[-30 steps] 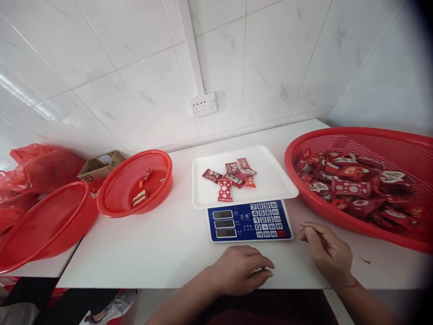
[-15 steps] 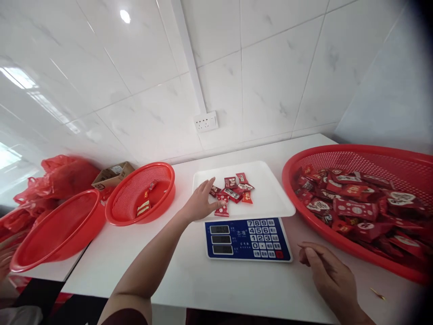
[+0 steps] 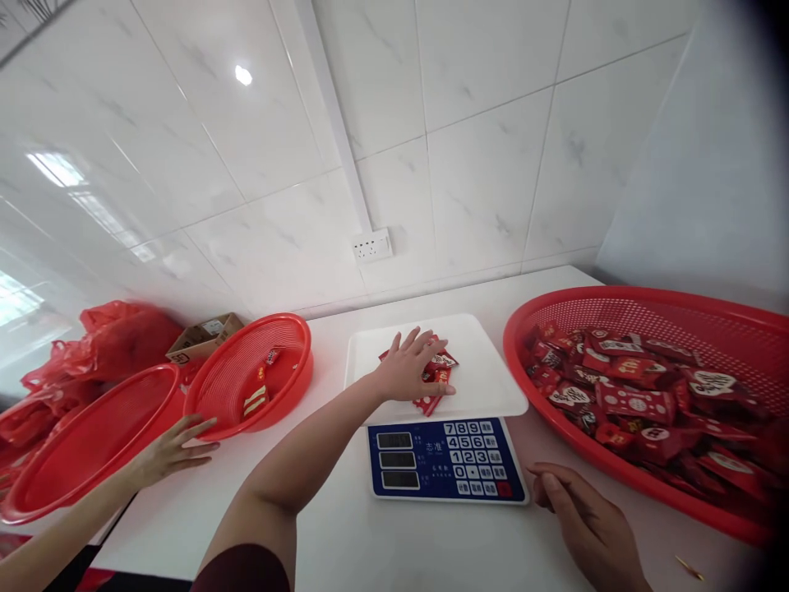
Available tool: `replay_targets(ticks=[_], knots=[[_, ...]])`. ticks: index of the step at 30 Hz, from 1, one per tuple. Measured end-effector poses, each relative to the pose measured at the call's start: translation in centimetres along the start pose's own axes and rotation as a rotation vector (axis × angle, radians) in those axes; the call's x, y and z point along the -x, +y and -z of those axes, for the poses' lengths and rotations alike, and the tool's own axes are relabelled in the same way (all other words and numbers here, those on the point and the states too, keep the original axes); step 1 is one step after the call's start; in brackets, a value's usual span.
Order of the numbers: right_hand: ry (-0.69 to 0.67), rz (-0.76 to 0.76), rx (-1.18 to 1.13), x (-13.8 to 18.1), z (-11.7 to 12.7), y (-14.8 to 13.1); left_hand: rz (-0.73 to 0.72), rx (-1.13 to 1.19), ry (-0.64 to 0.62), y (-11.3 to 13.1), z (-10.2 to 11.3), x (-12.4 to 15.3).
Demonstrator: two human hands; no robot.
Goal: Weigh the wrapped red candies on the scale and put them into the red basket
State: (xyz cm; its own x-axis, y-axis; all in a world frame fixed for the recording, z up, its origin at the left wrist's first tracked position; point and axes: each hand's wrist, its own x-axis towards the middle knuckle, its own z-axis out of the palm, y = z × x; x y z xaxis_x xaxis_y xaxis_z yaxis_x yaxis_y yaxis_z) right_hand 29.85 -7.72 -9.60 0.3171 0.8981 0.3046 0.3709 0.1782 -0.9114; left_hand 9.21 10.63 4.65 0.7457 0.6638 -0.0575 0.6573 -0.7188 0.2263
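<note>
My left hand (image 3: 410, 367) is open over a small pile of red candy packets (image 3: 442, 359) on the white scale tray (image 3: 486, 386), its fingers spread across them and partly hiding them. Below the tray is the blue keypad panel of the weighing scale (image 3: 425, 485), with several number keys and three display windows. My right hand (image 3: 585, 522) rests near the panel's right corner, its fingers curled and thumb against the index finger. Nothing shows in it. To its upper right stands a large red basket (image 3: 555, 300) heaped with red candy packets (image 3: 638, 403).
At the left, another person's open hand (image 3: 169, 452) reaches toward a red basket (image 3: 296, 386) holding a few packets. Another red basket (image 3: 80, 501), red plastic bags (image 3: 123, 337) and a cardboard box (image 3: 203, 339) are beside it. A small gold twist (image 3: 689, 567) lies at the front right.
My left hand has moved right, from the pile's left edge to over its middle. Another person's hand has come in from the left. My right hand keeps its curled shape.
</note>
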Motion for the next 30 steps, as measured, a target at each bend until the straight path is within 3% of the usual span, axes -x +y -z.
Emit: replay_targets(ticks=[5,11,20,24,26,30], knots=[[-0.015,-0.056,-0.031,-0.1,0.0,-0.4,-0.022,0.027,-0.007,0.0,-0.2,-1.5],[0.048,-0.128,-0.104,-0.1,-0.6,-1.8,0.055,0.059,0.074,-0.1,0.1,-0.6],[0.070,-0.161,-0.102,-0.1,-0.8,-2.3,0.129,0.137,0.077,-2.8,1.8,3.3],[-0.021,-0.144,-0.075,-0.5,-0.4,-1.2,0.174,0.174,0.080,-3.3,1.5,5.3],[-0.055,-0.139,-0.069,-0.7,-0.3,-0.7,0.182,0.190,0.101,-3.1,1.3,6.0],[0.006,-0.160,-0.074,-0.5,-0.6,-0.7,0.228,0.184,0.198,-3.9,1.6,7.8]])
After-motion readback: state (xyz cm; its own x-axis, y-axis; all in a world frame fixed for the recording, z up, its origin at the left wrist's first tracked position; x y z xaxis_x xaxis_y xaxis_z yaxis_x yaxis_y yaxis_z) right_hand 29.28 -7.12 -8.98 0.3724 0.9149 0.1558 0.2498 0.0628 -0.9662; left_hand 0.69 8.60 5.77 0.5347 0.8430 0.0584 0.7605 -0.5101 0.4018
